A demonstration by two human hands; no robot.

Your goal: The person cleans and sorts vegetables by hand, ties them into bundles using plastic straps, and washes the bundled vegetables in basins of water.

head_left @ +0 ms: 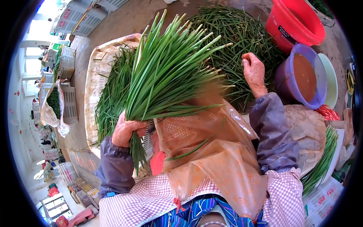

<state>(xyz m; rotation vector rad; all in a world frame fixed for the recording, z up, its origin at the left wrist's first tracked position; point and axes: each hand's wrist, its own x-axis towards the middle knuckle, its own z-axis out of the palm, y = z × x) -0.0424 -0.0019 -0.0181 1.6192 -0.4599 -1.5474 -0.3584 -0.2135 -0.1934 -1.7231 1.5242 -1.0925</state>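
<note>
My left hand [129, 130] is wrapped round the lower end of a thick bunch of garlic chives [162, 83]. Its pale cut ends fan out up and to the right, and the leaf tips hang below my fist. My right hand [254, 72] is raised over a heap of loose greens [242, 39] on the floor. Its fingers are curled and pinched together; whatever is between them, if anything, cannot be made out. A brown plastic apron [215, 151] covers my lap, with one loose leaf [189, 150] lying on it.
To the left, a dirty white crate [92, 90] holds more chives [113, 90]. At the right stand a red bucket [280, 30], a purple tub [287, 81] of brownish water and a pale green basin [329, 81]. More chives [323, 162] and red string [328, 112] lie at lower right.
</note>
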